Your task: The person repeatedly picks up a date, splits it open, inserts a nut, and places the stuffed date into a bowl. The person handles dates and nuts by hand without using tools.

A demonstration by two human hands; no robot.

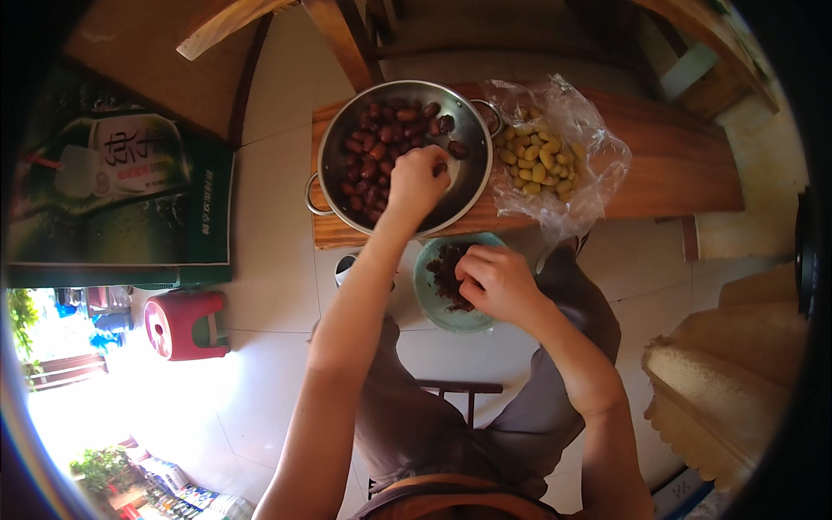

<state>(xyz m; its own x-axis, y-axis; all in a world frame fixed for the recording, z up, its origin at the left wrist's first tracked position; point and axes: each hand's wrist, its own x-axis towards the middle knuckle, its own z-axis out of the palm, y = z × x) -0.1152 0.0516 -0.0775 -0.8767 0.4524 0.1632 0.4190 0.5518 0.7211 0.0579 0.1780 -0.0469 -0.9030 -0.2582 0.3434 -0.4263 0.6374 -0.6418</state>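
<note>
In a wide steel pan (472, 185) with two loop handles lie many dark red dates (383, 133), mostly on its left side. My left hand (419, 179) reaches into the pan, its fingertips closed around a dark red date (441, 168). Below the pan, a pale green bowl (426, 296) contains dark brown scraps (447, 273). Over that bowl hangs my right hand (497, 279), fingers curled toward the scraps; whether they grip anything is hidden. Right of the pan, an open clear plastic bag (604, 166) contains yellow-green oval fruits (539, 159).
Pan and bag rest on a wooden bench (676, 162). A metal cup (344, 266) stands partly behind my left forearm. To the left are a red plastic stool (185, 325) and a green printed panel (123, 182). Tan cloth (721, 364) hangs at right.
</note>
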